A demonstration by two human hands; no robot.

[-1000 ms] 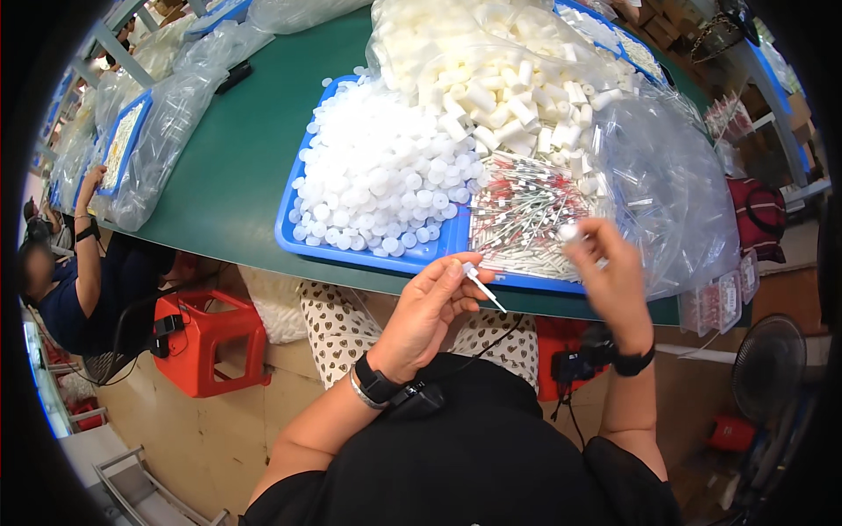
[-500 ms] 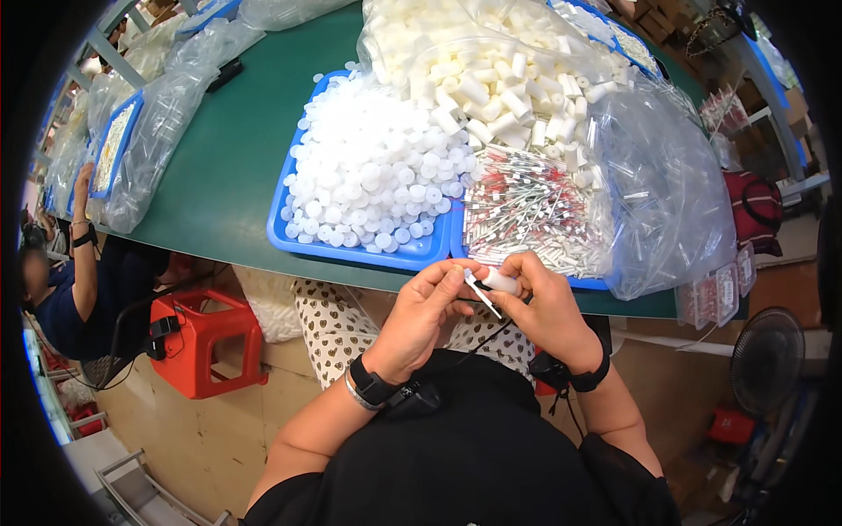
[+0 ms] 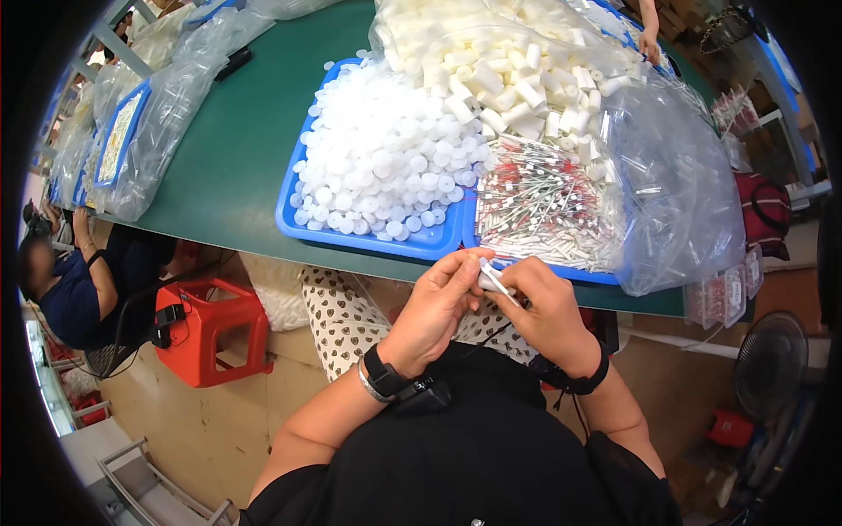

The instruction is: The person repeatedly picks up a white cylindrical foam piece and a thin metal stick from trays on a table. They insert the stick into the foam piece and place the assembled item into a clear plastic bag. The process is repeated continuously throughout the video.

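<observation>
My left hand [image 3: 443,298] is closed, thumb and forefinger pinching the upper end of a thin white stick [image 3: 502,286]. Close beside it, my right hand [image 3: 548,307] is closed round a short white cylinder [image 3: 488,280], partly hidden behind the stick and fingers. The stick slants across the cylinder, its lower end near my right fingers; whether the two are joined I cannot tell. Both hands are just off the table's near edge, in front of a blue tray of thin white sticks with red and dark parts [image 3: 548,206].
A blue tray [image 3: 368,243] heaped with translucent white discs [image 3: 386,158] stands left of the sticks. Behind lie cream-white foam cylinders [image 3: 526,74] in a clear bag [image 3: 671,184]. Another person's hand [image 3: 648,46] reaches in at the far right. A red stool [image 3: 210,329] stands at left.
My right fingers have closed in over the cylinder and stick, covering more of the cylinder. Another person's hand has appeared at the far right. The view has shifted slightly.
</observation>
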